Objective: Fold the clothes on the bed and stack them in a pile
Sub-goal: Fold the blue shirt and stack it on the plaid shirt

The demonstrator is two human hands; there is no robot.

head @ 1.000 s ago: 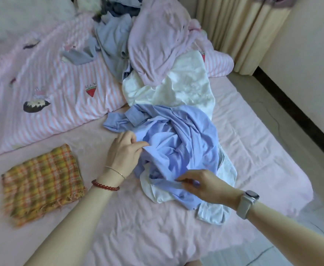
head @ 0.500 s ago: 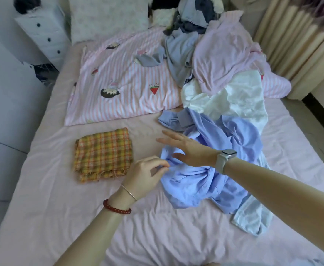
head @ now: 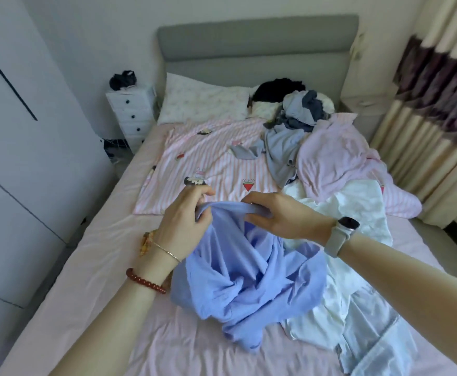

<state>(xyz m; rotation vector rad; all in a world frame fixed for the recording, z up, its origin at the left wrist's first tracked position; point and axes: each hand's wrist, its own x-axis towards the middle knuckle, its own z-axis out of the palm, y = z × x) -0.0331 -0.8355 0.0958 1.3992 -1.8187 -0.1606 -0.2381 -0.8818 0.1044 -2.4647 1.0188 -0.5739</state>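
Blue shirt, top edge pinched, both hands' fingers

A periwinkle-blue shirt is seen; beyond it, a pink-and-white striped quilt printed with watermelon slices.

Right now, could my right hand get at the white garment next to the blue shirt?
Probably yes, once freed. The right hand grips the blue shirt with the left hand. The white garment lies uncovered just right of it, nothing between.
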